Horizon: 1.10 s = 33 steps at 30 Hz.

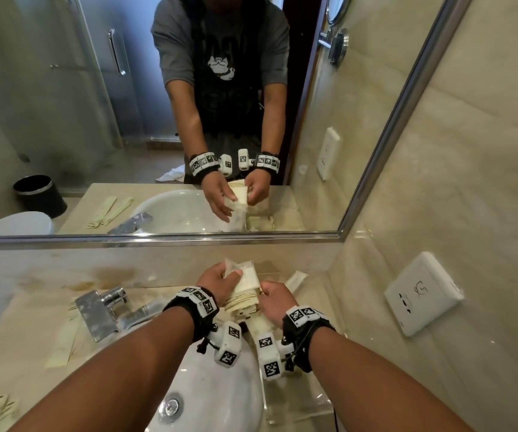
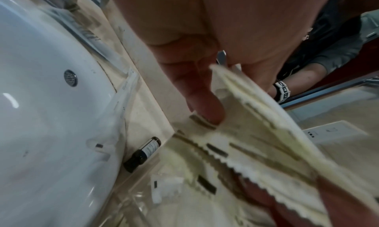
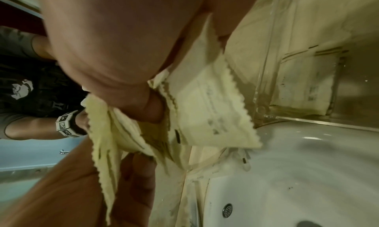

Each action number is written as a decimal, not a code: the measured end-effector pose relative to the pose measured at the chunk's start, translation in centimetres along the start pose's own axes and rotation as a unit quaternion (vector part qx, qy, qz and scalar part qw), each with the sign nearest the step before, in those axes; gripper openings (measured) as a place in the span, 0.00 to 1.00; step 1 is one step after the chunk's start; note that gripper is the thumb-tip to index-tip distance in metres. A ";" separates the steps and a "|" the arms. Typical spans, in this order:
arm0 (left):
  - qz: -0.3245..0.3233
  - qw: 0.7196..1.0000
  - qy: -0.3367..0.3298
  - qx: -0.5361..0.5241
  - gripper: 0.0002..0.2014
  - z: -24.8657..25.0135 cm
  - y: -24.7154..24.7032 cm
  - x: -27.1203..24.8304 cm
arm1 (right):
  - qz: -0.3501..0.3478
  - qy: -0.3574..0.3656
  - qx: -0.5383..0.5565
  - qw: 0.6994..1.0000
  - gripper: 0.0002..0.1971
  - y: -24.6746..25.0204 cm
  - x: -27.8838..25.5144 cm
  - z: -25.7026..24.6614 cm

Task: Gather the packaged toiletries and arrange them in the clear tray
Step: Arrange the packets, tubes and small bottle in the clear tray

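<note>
Above the far right corner of the desk [image 1: 14,310], beside the white basin [image 1: 220,397], we see both hands holding one bundle of cream packets [image 1: 246,283]. The left hand [image 1: 218,280] is at the far end of the bundle, with its grip clamped on the packets; a crinkled clear packet sits at the top of this end. The right hand [image 1: 275,299] holds the near end, fingers curled around the zigzag edges, so its grip is also clamped on the same bundle. In the right wrist view the thumb [image 3: 151,107] presses between the packets and they fan out a little. The bundle is over the clear tray [image 1: 301,403], which stands on the desk just right of the basin; we cannot tell if the packets touch the tray. Inside the tray a small white packet [image 2: 166,186] lies flat. A dark small bottle [image 2: 142,154] lies on the desk between the basin and the tray wall. More long cream packets [image 1: 64,341] lie on the left of the chrome tap [image 1: 105,310]. One more packet [image 1: 296,280] leans near the wall behind the hands.
</note>
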<state>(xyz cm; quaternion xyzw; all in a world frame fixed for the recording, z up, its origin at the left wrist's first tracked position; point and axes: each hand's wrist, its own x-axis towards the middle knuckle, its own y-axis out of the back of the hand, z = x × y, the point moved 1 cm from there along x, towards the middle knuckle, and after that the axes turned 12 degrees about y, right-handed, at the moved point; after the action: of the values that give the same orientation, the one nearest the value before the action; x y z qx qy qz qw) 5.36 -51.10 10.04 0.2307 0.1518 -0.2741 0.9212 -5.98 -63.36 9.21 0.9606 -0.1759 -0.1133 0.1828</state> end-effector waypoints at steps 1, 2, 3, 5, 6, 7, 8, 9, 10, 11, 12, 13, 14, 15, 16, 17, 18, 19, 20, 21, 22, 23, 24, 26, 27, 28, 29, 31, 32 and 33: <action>-0.001 1.000 -0.002 0.001 0.05 0.0 -0.1 -0.2 | -0.001 0.002 0.002 1.000 0.08 -0.1 -0.1 0.1; -0.002 1.000 0.002 0.007 0.05 0.0 -0.1 -0.4 | 0.000 0.002 0.006 1.000 0.09 -0.2 -0.3 -0.1; -0.002 1.000 0.004 0.012 0.05 0.0 -0.2 -0.5 | -0.001 0.002 0.006 1.000 0.11 -0.1 -0.4 -0.2; -0.003 1.000 0.016 0.014 0.08 0.1 -0.2 -0.9 | -0.001 0.004 0.000 1.000 0.12 -0.1 -0.5 -0.2; -0.004 1.000 0.024 0.013 0.09 0.2 -0.2 -1.0 | 0.002 0.006 0.000 1.000 0.12 0.0 -0.5 -0.1; 0.000 1.000 0.025 0.014 0.10 0.2 -0.2 -0.9 | 0.006 0.006 0.012 1.000 0.13 0.1 -0.6 -0.1; 0.007 0.999 0.026 0.023 0.10 0.3 -0.2 -1.0 | 0.009 0.003 0.029 1.000 0.14 0.3 -0.8 -0.1; 0.015 0.999 0.024 0.028 0.11 0.3 -0.2 -1.0 | 0.011 0.001 0.046 0.999 0.14 0.5 -0.9 0.1; 0.021 0.999 0.028 0.030 0.11 0.4 -0.2 -1.0 | 0.015 -0.003 0.059 0.998 0.14 0.8 -1.0 0.1; 0.023 0.999 0.029 0.026 0.12 0.4 -0.3 -1.0 | 0.018 -0.005 0.074 0.997 0.14 1.1 -1.1 0.2; 0.022 0.999 0.033 0.023 0.12 0.5 -0.3 -1.0 | 0.021 -0.013 0.091 0.996 0.13 1.3 -1.1 0.2; 0.022 0.999 0.034 0.019 0.12 0.5 -0.5 -0.9 | 0.024 -0.020 0.106 0.994 0.13 1.7 -1.1 0.5; 0.022 0.999 0.037 0.015 0.12 0.6 -0.6 -1.0 | 0.029 -0.029 0.119 0.992 0.14 2.0 -1.2 0.6; 0.020 0.999 0.038 0.008 0.12 0.6 -0.8 -1.0 | 0.032 -0.036 0.127 0.991 0.15 2.3 -1.2 0.8; 0.019 0.999 0.042 0.002 0.12 0.7 -1.0 -1.0 | 0.034 -0.043 0.139 0.989 0.16 2.6 -1.2 0.8; 0.018 0.999 0.045 -0.008 0.12 0.7 -1.1 -1.0 | 0.034 -0.050 0.145 0.988 0.18 2.7 -1.2 1.1; 0.014 0.998 0.052 -0.022 0.11 0.8 -1.3 -1.2 | 0.042 -0.061 0.148 0.986 0.18 2.8 -1.2 1.1; 0.006 0.997 0.060 -0.041 0.11 0.8 -1.5 -1.2 | 0.053 -0.072 0.150 0.985 0.17 2.8 -1.0 1.4; -0.006 0.996 0.070 -0.057 0.10 0.8 -1.7 -1.3 | 0.069 -0.081 0.159 0.981 0.15 2.7 -0.9 1.5; -0.020 0.995 0.076 -0.066 0.10 0.9 -1.9 -1.4 | 0.084 -0.084 0.168 0.979 0.13 2.6 -0.9 1.7; -0.035 0.994 0.083 -0.067 0.10 0.9 -2.1 -1.5 | 0.096 -0.087 0.174 0.976 0.13 2.5 -0.8 1.7; -0.049 0.993 0.088 -0.067 0.10 1.0 -2.3 -1.6 | 0.104 -0.092 0.174 0.975 0.13 2.4 -0.8 1.7; -0.060 0.991 0.096 -0.067 0.10 1.0 -2.5 -1.7 | 0.110 -0.093 0.174 0.974 0.13 2.4 -0.8 1.8; -0.078 0.989 0.111 -0.064 0.10 1.1 -3.1 -1.8 | 0.129 -0.090 0.181 0.971 0.14 2.5 -0.9 1.8; -0.087 0.988 0.114 -0.062 0.11 1.0 -3.4 -1.9 | 0.142 -0.087 0.188 0.968 0.14 2.6 -1.1 1.6; -0.095 0.987 0.113 -0.057 0.11 1.0 -3.7 -2.0 | 0.159 -0.088 0.196 0.964 0.13 2.8 -1.3 1.4; -0.099 0.988 0.109 -0.052 0.11 0.9 -3.9 -2.1 | 0.179 -0.088 0.205 0.958 0.13 3.0 -1.5 1.5; -0.097 0.989 0.101 -0.057 0.11 0.8 -4.4 -2.2 | 0.202 -0.105 0.222 0.948 0.12 3.3 -1.8 1.5; -0.092 0.989 0.100 -0.062 0.11 0.9 -4.5 -2.2 | 0.193 -0.119 0.226 0.947 0.15 3.4 -2.0 1.7; -0.085 0.989 0.100 -0.072 0.11 1.0 -4.6 -2.2 | 0.172 -0.135 0.223 0.950 0.21 3.4 -2.0 2.1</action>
<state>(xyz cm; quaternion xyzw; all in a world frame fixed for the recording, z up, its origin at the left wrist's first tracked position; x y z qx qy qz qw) 1.08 -54.07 10.22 0.1766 0.2819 -0.3152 0.8888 -9.46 -66.23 8.93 0.9076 -0.3827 -0.1667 -0.0448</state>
